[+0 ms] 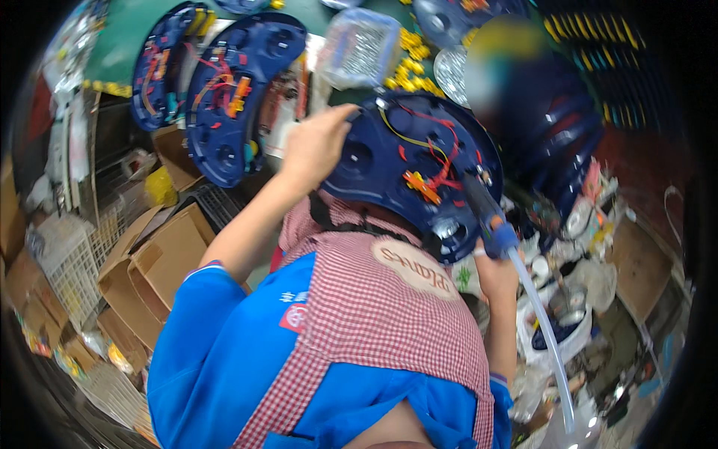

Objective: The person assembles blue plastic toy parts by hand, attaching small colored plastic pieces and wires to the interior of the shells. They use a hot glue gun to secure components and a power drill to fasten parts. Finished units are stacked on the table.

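Note:
A curved dark-blue plastic shell (pixel 374 176) lies before me with its inner side up. Red and yellow wires run across it to an orange part (pixel 423 187). My left hand (pixel 318 146) grips its left end, thumb and fingers closed on the rim. My right hand (pixel 499 275) is at the shell's lower right end, its fingers mostly hidden. Over that end hangs a dark powered screwdriver (pixel 482 206) with a blue cap and a translucent hose (pixel 542 322); its body covers part of the shell, and no hand is seen around its grip.
Similar wired shells (pixel 232 97) lie at the far left on the green table (pixel 131 34). Behind my shell stand a clear tub of screws (pixel 363 49) and small yellow parts (pixel 410 63). Stacked dark-blue shells (pixel 557 142) are on the right. Cardboard boxes (pixel 168 258) flank me on the left.

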Available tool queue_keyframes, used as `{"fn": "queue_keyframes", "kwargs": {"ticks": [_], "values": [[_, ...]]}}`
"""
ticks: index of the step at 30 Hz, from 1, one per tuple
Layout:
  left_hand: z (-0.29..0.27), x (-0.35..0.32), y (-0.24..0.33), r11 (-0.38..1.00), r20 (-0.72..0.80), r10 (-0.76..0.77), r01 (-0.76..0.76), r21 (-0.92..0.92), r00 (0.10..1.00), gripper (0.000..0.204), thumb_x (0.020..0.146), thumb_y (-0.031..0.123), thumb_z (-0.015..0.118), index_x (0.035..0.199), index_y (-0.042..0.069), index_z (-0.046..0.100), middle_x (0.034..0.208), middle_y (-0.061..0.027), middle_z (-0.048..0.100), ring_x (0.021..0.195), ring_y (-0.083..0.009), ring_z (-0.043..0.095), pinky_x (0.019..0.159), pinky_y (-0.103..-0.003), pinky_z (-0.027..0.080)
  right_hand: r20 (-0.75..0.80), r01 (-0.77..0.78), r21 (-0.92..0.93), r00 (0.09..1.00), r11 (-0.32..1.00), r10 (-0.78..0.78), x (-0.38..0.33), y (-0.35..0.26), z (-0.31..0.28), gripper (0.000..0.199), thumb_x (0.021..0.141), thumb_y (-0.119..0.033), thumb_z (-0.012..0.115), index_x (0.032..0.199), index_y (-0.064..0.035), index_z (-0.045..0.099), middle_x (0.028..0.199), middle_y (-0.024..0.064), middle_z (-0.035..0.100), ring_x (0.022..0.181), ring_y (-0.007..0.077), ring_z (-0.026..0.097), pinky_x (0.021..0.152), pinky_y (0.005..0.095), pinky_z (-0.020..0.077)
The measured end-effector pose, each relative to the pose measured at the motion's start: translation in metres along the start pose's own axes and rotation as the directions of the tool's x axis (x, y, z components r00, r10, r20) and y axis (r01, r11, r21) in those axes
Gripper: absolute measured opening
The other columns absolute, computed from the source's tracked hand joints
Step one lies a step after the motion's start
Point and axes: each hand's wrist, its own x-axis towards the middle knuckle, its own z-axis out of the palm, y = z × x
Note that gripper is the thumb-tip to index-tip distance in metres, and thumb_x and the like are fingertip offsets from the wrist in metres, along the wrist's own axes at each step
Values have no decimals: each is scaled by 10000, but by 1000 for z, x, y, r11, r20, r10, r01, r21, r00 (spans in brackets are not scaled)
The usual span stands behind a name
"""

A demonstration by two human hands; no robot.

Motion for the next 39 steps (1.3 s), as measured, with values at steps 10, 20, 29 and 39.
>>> {"fn": "queue_keyframes", "kwargs": {"ticks": [10, 20, 29, 39], "values": [[-124, 140, -116, 966, -726, -8, -182, -183, 687, 389, 869, 11, 536, 1256, -25, 550, 1156, -175, 646, 1002, -202, 632, 909, -291, 457, 168, -173, 953, 985, 250, 44, 2, 3, -23, 486, 775, -264, 618, 1159, 2, 486, 975, 177, 628, 971, 318, 613, 845, 404, 494], [-118, 307, -245, 559, -518, -825, 462, -689, 227, 418, 883, 154, 537, 1274, 12, 500, 1231, -211, 533, 965, -344, 602, 778, -444, 523, 214, -267, 915, 957, 302, 198, 16, -32, 7, 517, 740, -161, 651, 1191, 24, 477, 985, 163, 607, 990, 328, 610, 886, 400, 504], [-30, 56, -58, 952, 4, 291, -289, -100, 957, 237, 825, 207, 694, 1039, 107, 686, 894, -67, 648, 727, -198, 627, 666, -327, 502, 283, -356, 699, 934, 621, 217, 40, -37, 38, 482, 793, -62, 632, 1245, 4, 477, 910, 101, 617, 854, 169, 617, 795, 337, 499], [12, 17, -40, 987, 221, -82, 110, -115, 972, 372, 784, 108, 681, 1152, 108, 631, 963, -110, 680, 662, -244, 640, 667, -335, 511, 28, -201, 336, 979, 920, 204, 44, -25, 43, 410, 774, -109, 696, 1145, 17, 572, 1030, 118, 636, 932, 205, 619, 843, 321, 479]]}}
